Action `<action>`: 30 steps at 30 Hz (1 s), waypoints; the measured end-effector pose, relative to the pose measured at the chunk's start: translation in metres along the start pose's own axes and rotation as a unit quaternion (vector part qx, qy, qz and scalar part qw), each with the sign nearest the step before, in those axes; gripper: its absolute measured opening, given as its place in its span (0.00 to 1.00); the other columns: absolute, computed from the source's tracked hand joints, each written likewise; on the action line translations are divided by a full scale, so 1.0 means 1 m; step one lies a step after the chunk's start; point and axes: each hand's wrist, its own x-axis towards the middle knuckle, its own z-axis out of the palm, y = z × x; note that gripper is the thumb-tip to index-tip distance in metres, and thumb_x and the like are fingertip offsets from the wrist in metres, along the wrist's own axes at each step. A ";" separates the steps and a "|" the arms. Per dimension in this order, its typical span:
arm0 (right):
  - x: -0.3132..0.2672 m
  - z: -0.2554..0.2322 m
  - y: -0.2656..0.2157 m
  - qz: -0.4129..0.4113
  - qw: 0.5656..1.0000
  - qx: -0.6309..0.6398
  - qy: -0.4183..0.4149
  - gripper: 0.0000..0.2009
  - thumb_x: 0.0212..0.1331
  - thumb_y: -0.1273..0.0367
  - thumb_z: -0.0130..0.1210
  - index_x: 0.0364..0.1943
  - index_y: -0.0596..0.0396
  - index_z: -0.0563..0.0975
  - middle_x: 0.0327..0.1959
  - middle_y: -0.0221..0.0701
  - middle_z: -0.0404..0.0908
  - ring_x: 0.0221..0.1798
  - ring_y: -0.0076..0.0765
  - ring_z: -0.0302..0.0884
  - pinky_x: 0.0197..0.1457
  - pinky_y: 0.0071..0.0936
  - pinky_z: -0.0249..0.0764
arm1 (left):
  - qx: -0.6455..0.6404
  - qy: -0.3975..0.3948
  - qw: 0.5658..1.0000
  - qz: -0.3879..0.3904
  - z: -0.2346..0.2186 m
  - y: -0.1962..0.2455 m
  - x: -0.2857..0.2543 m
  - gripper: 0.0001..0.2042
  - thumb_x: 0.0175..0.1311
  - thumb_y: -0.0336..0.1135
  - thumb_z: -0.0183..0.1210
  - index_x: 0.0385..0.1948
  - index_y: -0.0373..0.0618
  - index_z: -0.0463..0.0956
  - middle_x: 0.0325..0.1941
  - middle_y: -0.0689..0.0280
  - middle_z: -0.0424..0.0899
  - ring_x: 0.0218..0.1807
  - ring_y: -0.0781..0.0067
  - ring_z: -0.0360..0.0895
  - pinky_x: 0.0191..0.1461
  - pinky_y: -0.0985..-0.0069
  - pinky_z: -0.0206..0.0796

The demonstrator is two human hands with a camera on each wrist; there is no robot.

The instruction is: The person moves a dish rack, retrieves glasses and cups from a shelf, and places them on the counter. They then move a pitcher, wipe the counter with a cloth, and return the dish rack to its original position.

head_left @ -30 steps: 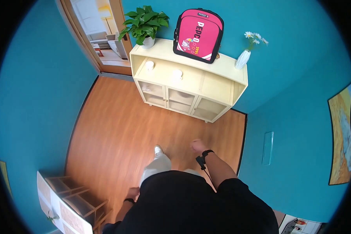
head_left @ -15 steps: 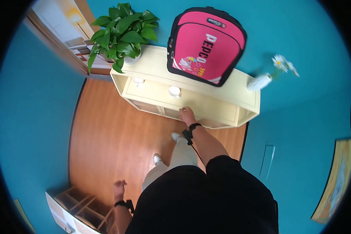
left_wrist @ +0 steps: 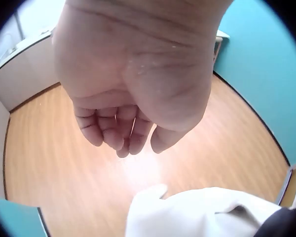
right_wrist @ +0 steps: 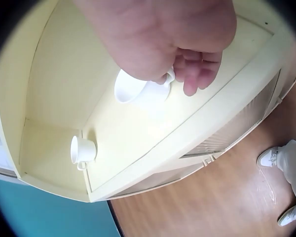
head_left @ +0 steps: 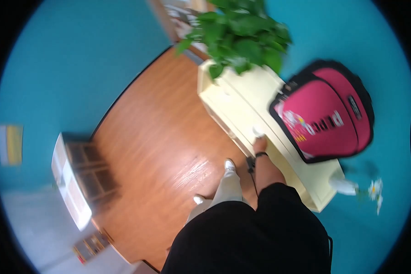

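My right hand reaches into the cabinet's upper shelf and pinches the handle of a white cup between thumb and fingers. This cup rests on the shelf, partly covered by the hand. Another white cup sits farther along the same shelf, its handle toward the front edge. My left hand hangs low above the wooden floor, fingers loosely bent around nothing. In the head view the black shirt hides nearly all of the left hand.
On the cream cabinet stand a leafy potted plant, a pink and black backpack and a white vase with daisies. Its front has glazed doors below the shelf. A white table is behind at the left.
I have stepped up to the cabinet, and the view has turned so it appears slanted. My right hand has gone from above the floor to the cup's handle; the left hand has dropped behind the body.
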 end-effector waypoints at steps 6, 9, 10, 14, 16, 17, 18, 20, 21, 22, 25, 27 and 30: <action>0.000 0.023 0.032 -0.055 0.974 0.101 -0.198 0.08 0.69 0.67 0.52 0.33 0.55 0.73 0.20 0.27 0.71 0.16 0.29 0.71 0.15 0.29 0.65 | -0.512 0.178 0.814 -0.210 -0.037 0.087 -0.030 0.13 0.69 0.37 0.56 0.39 0.34 0.81 0.31 0.62 0.85 0.32 0.72 0.82 0.38 0.73 0.73; -0.099 0.002 -0.063 -0.048 0.930 0.079 -0.356 0.05 0.68 0.68 0.52 0.37 0.54 0.74 0.25 0.26 0.75 0.21 0.24 0.74 0.18 0.24 0.68 | -0.481 0.242 0.825 -0.172 -0.052 0.085 -0.057 0.12 0.68 0.35 0.58 0.40 0.33 0.81 0.31 0.62 0.85 0.34 0.73 0.81 0.40 0.74 0.73; -0.164 -0.028 -0.135 -0.040 0.909 0.031 -0.413 0.05 0.68 0.68 0.52 0.39 0.54 0.75 0.27 0.26 0.75 0.23 0.24 0.75 0.19 0.24 0.69 | -0.478 0.262 0.825 -0.150 -0.048 0.073 -0.066 0.12 0.68 0.36 0.59 0.40 0.34 0.80 0.31 0.63 0.85 0.35 0.74 0.81 0.40 0.74 0.73; -0.360 -0.024 -0.224 -0.122 0.750 -0.013 -0.650 0.06 0.69 0.69 0.53 0.43 0.55 0.77 0.32 0.26 0.79 0.32 0.23 0.77 0.32 0.24 0.75 | -0.493 0.358 0.786 -0.108 -0.060 0.044 -0.138 0.16 0.65 0.40 0.64 0.46 0.36 0.80 0.36 0.58 0.86 0.39 0.68 0.82 0.47 0.71 0.74; -0.472 -0.033 -0.265 -0.196 0.621 -0.047 -0.757 0.07 0.70 0.68 0.52 0.44 0.55 0.77 0.35 0.27 0.80 0.34 0.23 0.78 0.37 0.24 0.77 | -0.501 0.377 0.771 -0.108 -0.064 0.021 -0.179 0.18 0.63 0.39 0.66 0.49 0.37 0.79 0.40 0.57 0.85 0.41 0.67 0.81 0.48 0.70 0.74; -0.532 -0.041 -0.283 -0.236 0.548 -0.067 -0.799 0.07 0.71 0.67 0.52 0.44 0.56 0.77 0.37 0.28 0.81 0.34 0.24 0.79 0.39 0.24 0.78 | -0.487 0.387 0.774 -0.115 -0.066 0.012 -0.203 0.19 0.62 0.39 0.66 0.51 0.38 0.78 0.42 0.57 0.85 0.43 0.66 0.80 0.49 0.69 0.74; -0.590 -0.046 -0.296 -0.239 0.477 -0.066 -0.843 0.08 0.71 0.67 0.51 0.44 0.57 0.77 0.35 0.27 0.81 0.35 0.23 0.78 0.39 0.23 0.77 | -0.492 0.426 0.754 -0.088 -0.065 0.001 -0.224 0.23 0.61 0.39 0.67 0.55 0.38 0.76 0.47 0.56 0.83 0.47 0.65 0.80 0.52 0.68 0.73; -0.702 -0.068 -0.308 -0.227 0.350 -0.068 -0.906 0.10 0.73 0.66 0.50 0.44 0.58 0.78 0.35 0.28 0.81 0.35 0.22 0.79 0.39 0.23 0.77 | -0.518 0.491 0.699 -0.045 -0.051 -0.017 -0.268 0.30 0.60 0.41 0.68 0.62 0.37 0.68 0.55 0.56 0.79 0.55 0.64 0.77 0.58 0.66 0.71; -0.757 -0.081 -0.313 -0.217 0.299 -0.069 -0.927 0.10 0.73 0.66 0.49 0.43 0.59 0.77 0.35 0.29 0.82 0.35 0.22 0.79 0.39 0.23 0.77 | -0.539 0.519 0.663 -0.025 -0.043 -0.031 -0.287 0.34 0.61 0.42 0.68 0.65 0.36 0.64 0.59 0.55 0.77 0.59 0.63 0.75 0.62 0.65 0.69; -0.808 -0.089 -0.314 -0.204 0.263 -0.091 -0.939 0.11 0.74 0.65 0.49 0.43 0.59 0.77 0.36 0.32 0.83 0.34 0.23 0.80 0.41 0.24 0.78 | -0.600 0.525 0.604 0.010 -0.033 -0.047 -0.300 0.35 0.62 0.42 0.67 0.66 0.35 0.62 0.61 0.56 0.76 0.61 0.63 0.74 0.63 0.65 0.69; -0.943 -0.099 -0.306 -0.176 0.172 -0.154 -0.957 0.12 0.74 0.64 0.48 0.43 0.60 0.76 0.37 0.35 0.84 0.33 0.25 0.81 0.41 0.25 0.78 | -0.693 0.547 0.469 0.039 -0.007 -0.097 -0.351 0.33 0.66 0.45 0.63 0.66 0.35 0.61 0.60 0.57 0.75 0.62 0.64 0.73 0.63 0.66 0.69; -0.992 -0.104 -0.294 -0.160 0.116 -0.192 -0.961 0.13 0.74 0.64 0.48 0.44 0.60 0.77 0.36 0.35 0.84 0.31 0.26 0.81 0.41 0.24 0.77 | -0.722 0.564 0.400 0.034 0.009 -0.103 -0.375 0.31 0.68 0.46 0.61 0.65 0.36 0.62 0.59 0.58 0.76 0.60 0.65 0.74 0.61 0.67 0.70; -1.084 -0.092 -0.264 -0.111 0.090 -0.248 -0.958 0.13 0.74 0.63 0.47 0.43 0.60 0.78 0.34 0.36 0.84 0.29 0.27 0.80 0.37 0.23 0.76 | -0.789 0.555 0.263 -0.013 0.037 -0.148 -0.404 0.25 0.73 0.52 0.52 0.60 0.41 0.68 0.54 0.62 0.79 0.51 0.74 0.78 0.55 0.70 0.73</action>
